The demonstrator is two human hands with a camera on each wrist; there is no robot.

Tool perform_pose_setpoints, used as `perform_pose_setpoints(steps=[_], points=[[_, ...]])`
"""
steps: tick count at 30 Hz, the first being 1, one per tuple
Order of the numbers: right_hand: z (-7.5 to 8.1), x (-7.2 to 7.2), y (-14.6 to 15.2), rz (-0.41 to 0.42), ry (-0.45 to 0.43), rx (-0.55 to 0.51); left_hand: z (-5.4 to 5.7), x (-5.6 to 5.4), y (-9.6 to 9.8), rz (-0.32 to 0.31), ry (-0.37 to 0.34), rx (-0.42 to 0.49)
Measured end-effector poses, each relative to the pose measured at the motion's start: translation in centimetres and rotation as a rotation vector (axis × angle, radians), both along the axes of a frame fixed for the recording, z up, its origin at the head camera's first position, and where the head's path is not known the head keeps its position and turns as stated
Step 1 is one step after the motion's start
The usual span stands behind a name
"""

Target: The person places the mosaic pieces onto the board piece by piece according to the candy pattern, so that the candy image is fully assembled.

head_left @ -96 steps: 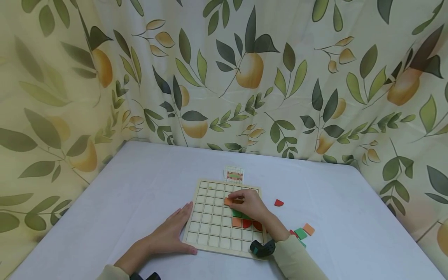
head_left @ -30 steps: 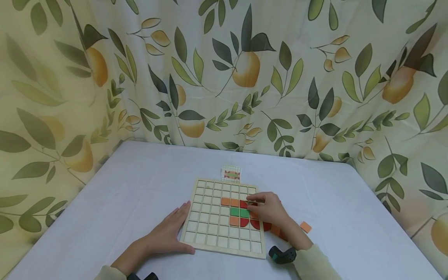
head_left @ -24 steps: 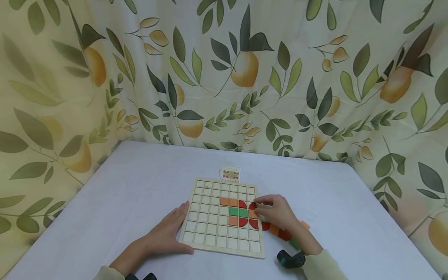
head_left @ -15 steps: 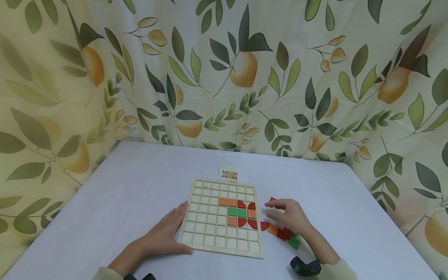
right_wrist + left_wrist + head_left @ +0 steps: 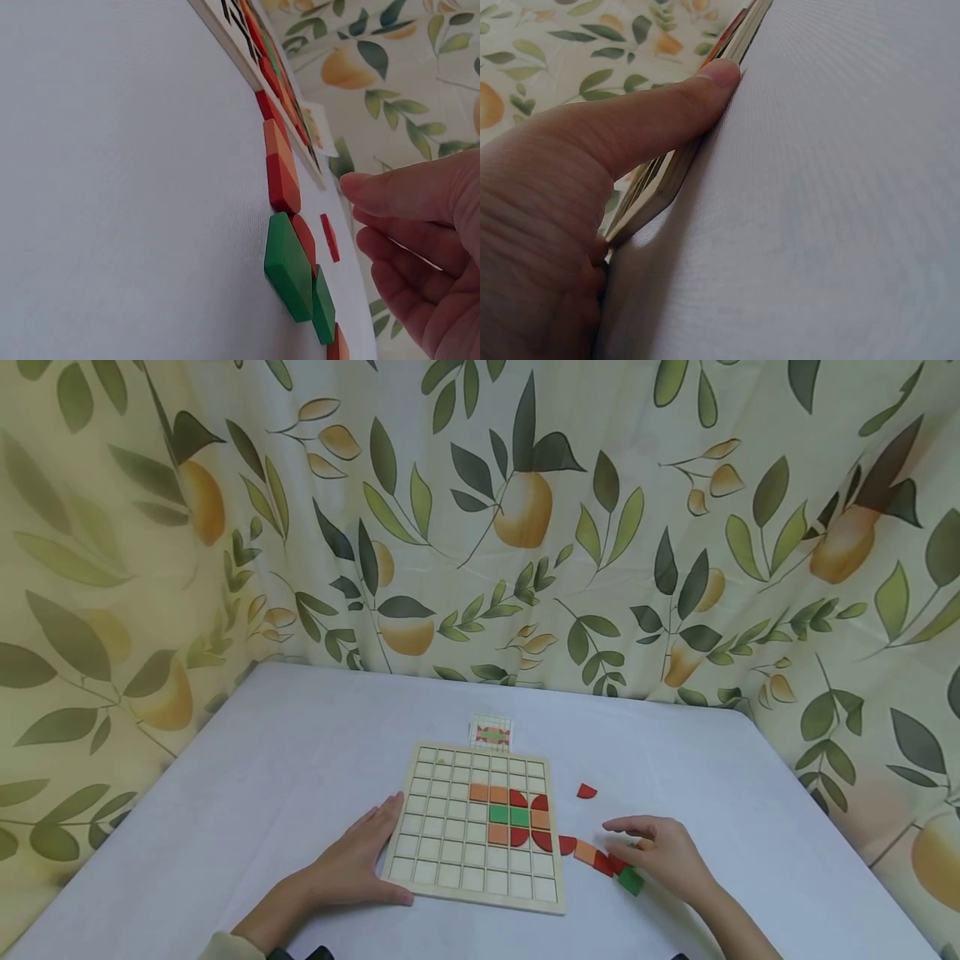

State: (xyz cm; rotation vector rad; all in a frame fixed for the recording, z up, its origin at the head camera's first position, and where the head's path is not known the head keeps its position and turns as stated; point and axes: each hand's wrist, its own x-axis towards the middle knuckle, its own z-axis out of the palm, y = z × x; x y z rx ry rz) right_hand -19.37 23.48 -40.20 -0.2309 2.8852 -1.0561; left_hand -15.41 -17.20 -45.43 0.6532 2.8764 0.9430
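A square wooden grid board (image 5: 442, 870) lies on the table. On its right half sit orange squares (image 5: 498, 834), green squares (image 5: 519, 816) and red rounded pieces (image 5: 542, 840). My left hand (image 5: 352, 864) rests against the board's left side, fingers straight, with the thumb (image 5: 667, 112) along the near edge in the left wrist view. My right hand (image 5: 667, 856) hovers over the loose pieces right of the board, thumb and fingertips apart and nothing between them. Below it lie a green square (image 5: 631, 881) and red pieces (image 5: 603, 863); the hand hides part of this group.
A small pattern card (image 5: 491, 732) lies just beyond the board's far edge. One red quarter-circle (image 5: 587, 791) lies apart on the white tablecloth (image 5: 337, 735). An orange square (image 5: 586, 852) and a red piece (image 5: 567, 845) trail from the board's right edge. A patterned curtain (image 5: 465, 527) hangs behind.
My right hand has left the board and moved right and nearer to the loose pieces. Earlier it pinched an orange square over the board; orange and red pieces now show there. The left hand stays put.
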Motion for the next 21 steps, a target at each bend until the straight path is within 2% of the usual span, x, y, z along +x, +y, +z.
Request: perform_pose_setpoints(steps=[7, 13, 21], points=[[-0.1, 1.9, 1.6, -0.03, 0.001, 0.009, 0.0, -0.1, 0.1, 0.0, -0.003, -0.006], [-0.5, 2.9, 2.7, -0.047, 0.005, -0.012, 0.1, 0.1, 0.1, 0.006, 0.002, -0.006], [-0.9, 3.8, 2.9, -0.152, -0.108, -0.002, 0.1, 0.0, 0.1, 0.01, 0.002, -0.006]])
